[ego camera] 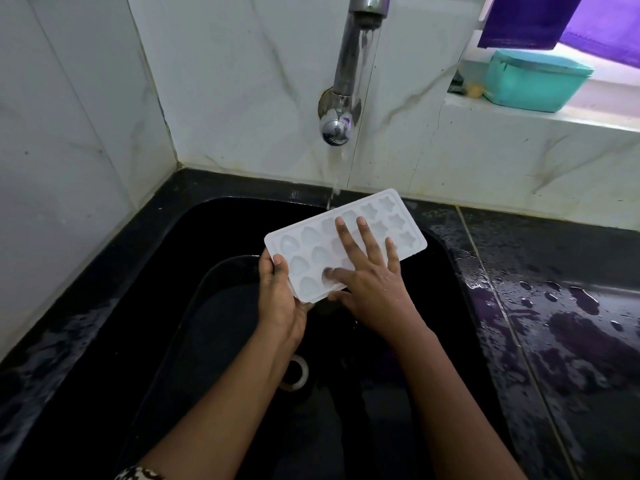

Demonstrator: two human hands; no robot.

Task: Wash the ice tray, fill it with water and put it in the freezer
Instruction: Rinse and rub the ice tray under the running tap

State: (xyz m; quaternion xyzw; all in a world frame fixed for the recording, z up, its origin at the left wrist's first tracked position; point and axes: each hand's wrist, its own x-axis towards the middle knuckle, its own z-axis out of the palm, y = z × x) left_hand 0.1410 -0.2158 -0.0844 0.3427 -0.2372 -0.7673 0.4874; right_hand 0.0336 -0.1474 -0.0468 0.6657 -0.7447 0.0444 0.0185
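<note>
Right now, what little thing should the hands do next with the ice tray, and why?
Probably slide the ice tray a little toward the wall, under the water. The stream from the tap seems to fall at the tray's far edge, missing most cups. The left hand grips the near end and the right hand lies flat on top, ready to rub.

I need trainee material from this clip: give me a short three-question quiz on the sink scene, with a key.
1. True or false: water is running from the tap.
2. The left hand: A. grips the end of the ice tray; B. rests on the tap; C. hangs idle.
3. How does the right hand lie on the ice tray?

Key: 1 true. 2 A. 3 Fingers straight and spread, flat across the cavities.
</note>
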